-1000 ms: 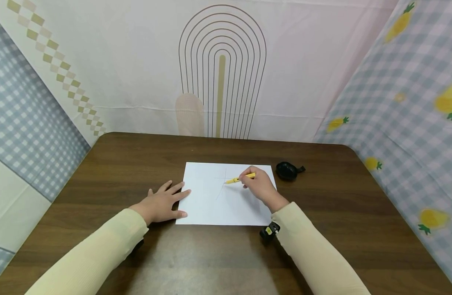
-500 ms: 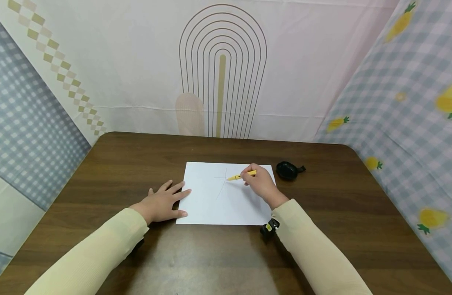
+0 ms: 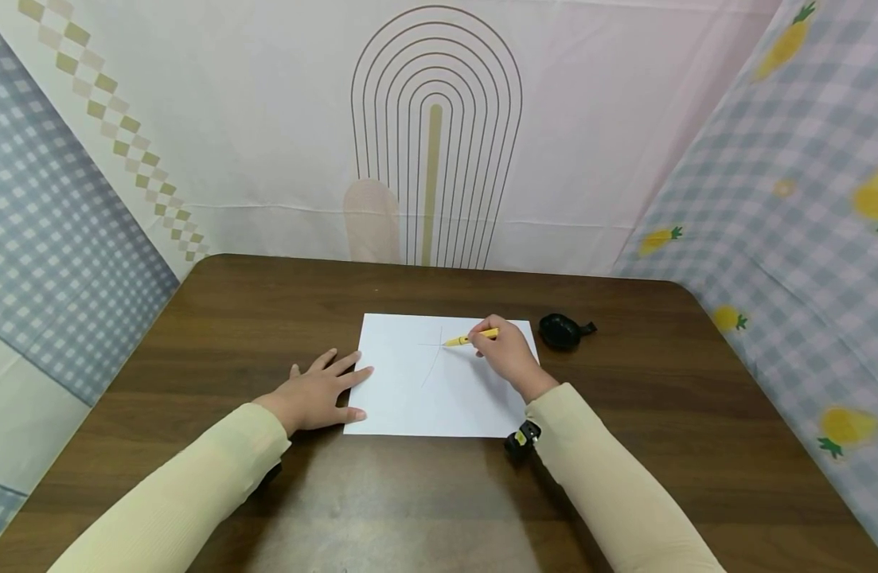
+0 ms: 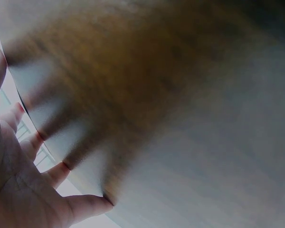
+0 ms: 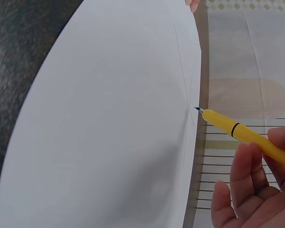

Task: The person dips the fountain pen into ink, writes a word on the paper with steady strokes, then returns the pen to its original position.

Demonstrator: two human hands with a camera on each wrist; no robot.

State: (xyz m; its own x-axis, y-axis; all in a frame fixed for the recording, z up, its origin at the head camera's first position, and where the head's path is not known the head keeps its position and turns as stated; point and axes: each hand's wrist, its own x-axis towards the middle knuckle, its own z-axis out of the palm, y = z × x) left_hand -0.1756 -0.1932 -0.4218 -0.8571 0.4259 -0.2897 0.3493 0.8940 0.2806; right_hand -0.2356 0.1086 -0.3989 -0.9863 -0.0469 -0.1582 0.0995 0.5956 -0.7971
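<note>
Two hands share one sheet of paper, which lies flat on the table, nearer its far edge and about midway between its far corners. The left hand lies with fingers spread and straight over the paper's left edge, grasping nothing, probably to stop it sliding. The right hand pinches a pen between its fingers, holding it at a low slant above the upper right part of the sheet, likely so the tip can be steered and seen; I cannot tell whether the tip touches. A small black pouch sits just beyond the paper's right edge, towards the table's far right corner, apparently out of the way. The pen is slim and yellow, with a black ring and dark nib; the paper is plain white, bearing a few thin lines that cross.
</note>
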